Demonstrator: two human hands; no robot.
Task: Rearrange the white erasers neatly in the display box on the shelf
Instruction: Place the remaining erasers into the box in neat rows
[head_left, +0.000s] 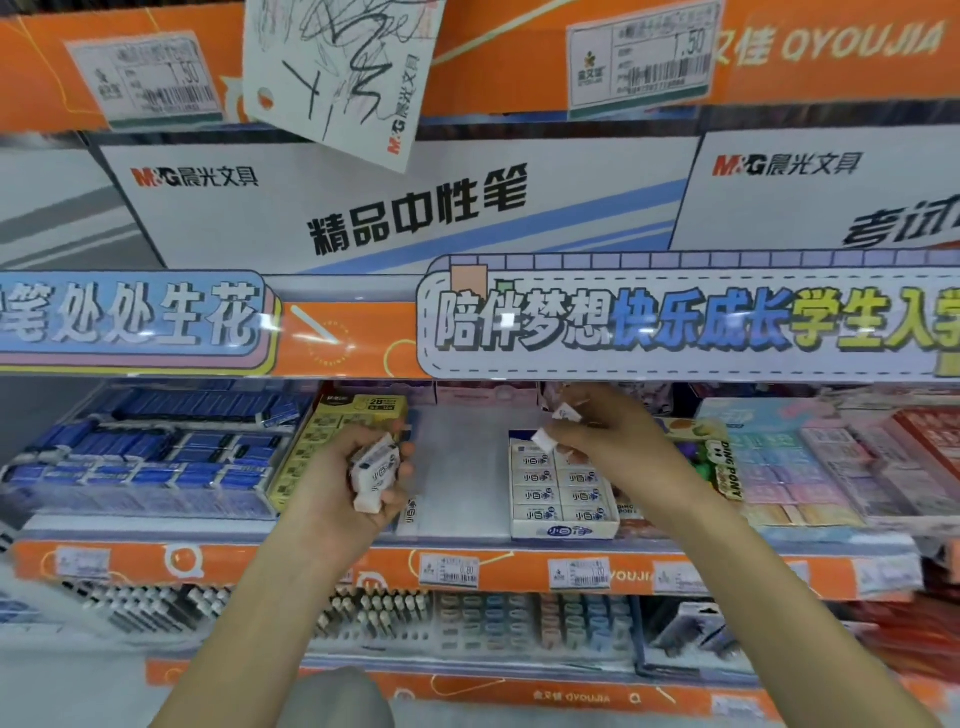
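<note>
Head view, stationery shelf. White erasers (563, 496): small rectangular blocks in white paper sleeves printed with blue characters; packed flat in two columns of about four rows inside the display box (564, 530), printed faces up, long axes running left to right across the shelf, lettering upright toward the viewer. Display box: low white cardboard tray with blue logo on its front lip; stands on the middle shelf (467, 493), right of a bare white stretch of shelf and just left of a colourful box marked DING PONY (727, 467). Left hand (358, 467): closed around a stack of erasers (374, 470), several blocks bunched together, held over the shelf left of the display box; the stack tilts, long axes roughly up and down, one printed sleeve facing the camera. Right hand (597, 431): over the rear of the display box, fingers pinched on a single eraser (544, 440), one white end poking out to the left; a second small white piece (566, 414) shows near the upper fingers, its nature unclear. Neighbours: yellow 2B eraser box (332, 441) just behind the left hand; blue-sleeved erasers (156, 452) further left.
</note>
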